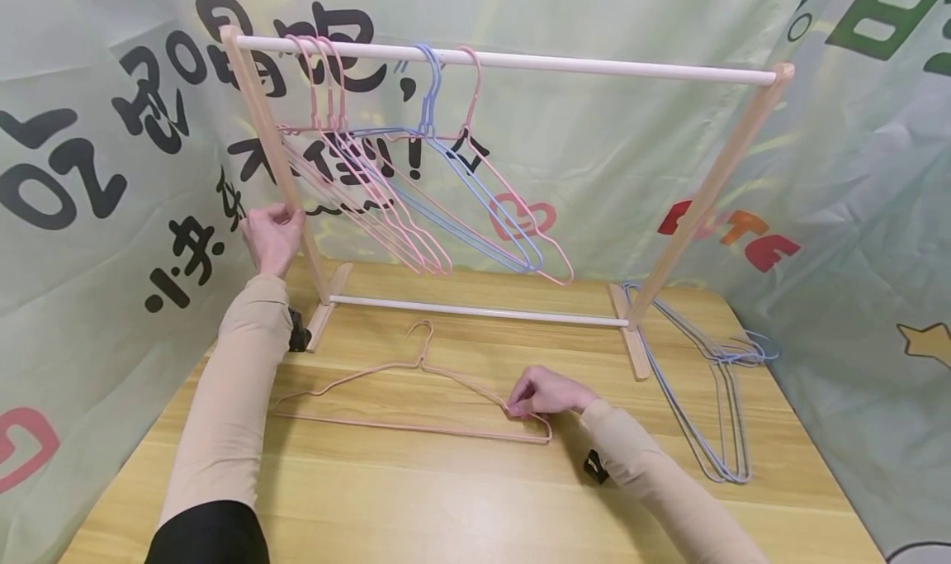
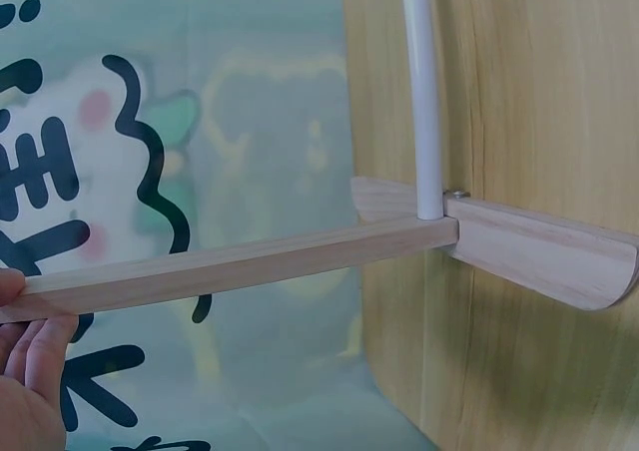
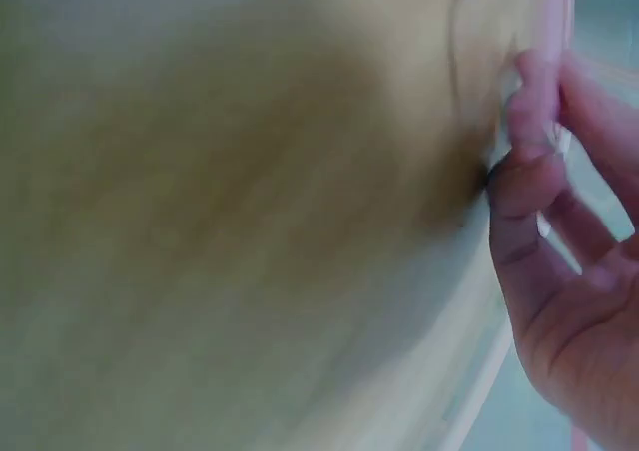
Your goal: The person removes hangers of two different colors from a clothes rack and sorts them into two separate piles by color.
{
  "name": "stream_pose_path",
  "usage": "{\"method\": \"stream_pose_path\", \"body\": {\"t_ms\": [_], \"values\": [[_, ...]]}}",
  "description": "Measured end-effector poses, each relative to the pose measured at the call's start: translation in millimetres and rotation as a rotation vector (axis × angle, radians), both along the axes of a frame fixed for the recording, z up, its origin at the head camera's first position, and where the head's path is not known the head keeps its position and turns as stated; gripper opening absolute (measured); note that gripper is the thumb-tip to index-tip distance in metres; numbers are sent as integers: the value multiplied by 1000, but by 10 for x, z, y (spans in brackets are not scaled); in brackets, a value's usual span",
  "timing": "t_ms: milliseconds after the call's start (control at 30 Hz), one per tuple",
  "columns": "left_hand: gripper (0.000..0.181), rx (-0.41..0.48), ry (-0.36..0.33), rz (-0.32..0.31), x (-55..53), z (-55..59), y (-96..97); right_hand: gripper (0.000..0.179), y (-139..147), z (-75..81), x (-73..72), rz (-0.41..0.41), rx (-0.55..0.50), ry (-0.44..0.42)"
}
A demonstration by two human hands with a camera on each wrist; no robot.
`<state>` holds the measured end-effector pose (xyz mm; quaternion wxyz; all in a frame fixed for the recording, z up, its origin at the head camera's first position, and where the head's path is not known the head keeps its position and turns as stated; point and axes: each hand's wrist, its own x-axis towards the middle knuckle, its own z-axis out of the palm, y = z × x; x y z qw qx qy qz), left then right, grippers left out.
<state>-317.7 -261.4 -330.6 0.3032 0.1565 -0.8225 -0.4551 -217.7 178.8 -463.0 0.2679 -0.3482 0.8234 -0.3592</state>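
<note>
A pink hanger [image 1: 401, 426] lies on the wooden table, its hook toward the rack. My right hand [image 1: 550, 391] pinches it near the right shoulder end; the right wrist view is blurred, but thumb and fingertips meet on a pink piece there. My left hand [image 1: 275, 234] grips the rack's left wooden post [image 2: 250, 256] partway up, thumb on one side and fingers on the other. From the white top rail [image 1: 594, 63] hang several pink hangers [image 1: 371, 176] at the left, blue hangers [image 1: 483, 196] beside them, and one pink hanger [image 1: 550, 238] farther right.
Several blue hangers [image 1: 734, 415] lie piled at the table's right, partly behind the rack's right foot [image 1: 631, 349]. A white lower bar [image 1: 475, 310] joins the rack's feet. Printed cloth [image 1: 839, 176] surrounds the table. Black devices [image 1: 596, 467] sit at both wrists.
</note>
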Motion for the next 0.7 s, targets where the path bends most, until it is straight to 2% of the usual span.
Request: {"method": "stream_pose_path", "body": {"t_ms": [100,167,300,367,433,500,567,633,700], "values": [[29,5,-2,-2,4,2,0,11,-40,53,-42,-6,-23,149],[30,9,-6,-5,3,5,-1,13,-8,120,-104,-53,-56,182],[29,12,-9,-7,3,12,-3,23,174,421,-293,-287,-219,100],[29,6,-6,-4,5,12,-4,27,267,610,-399,-403,-354,35],[29,-4,-5,1,7,9,-2,26,317,829,-483,-485,-493,17],[29,-16,-3,5,7,5,-1,24,314,1046,-536,-510,-644,-5],[30,-22,-3,7,9,2,3,25,270,1258,-557,-493,-761,-18],[30,-25,-5,9,12,2,6,27,207,1440,-559,-447,-831,-41],[29,-26,-5,11,10,-2,9,26,144,1579,-556,-395,-854,-75]]}}
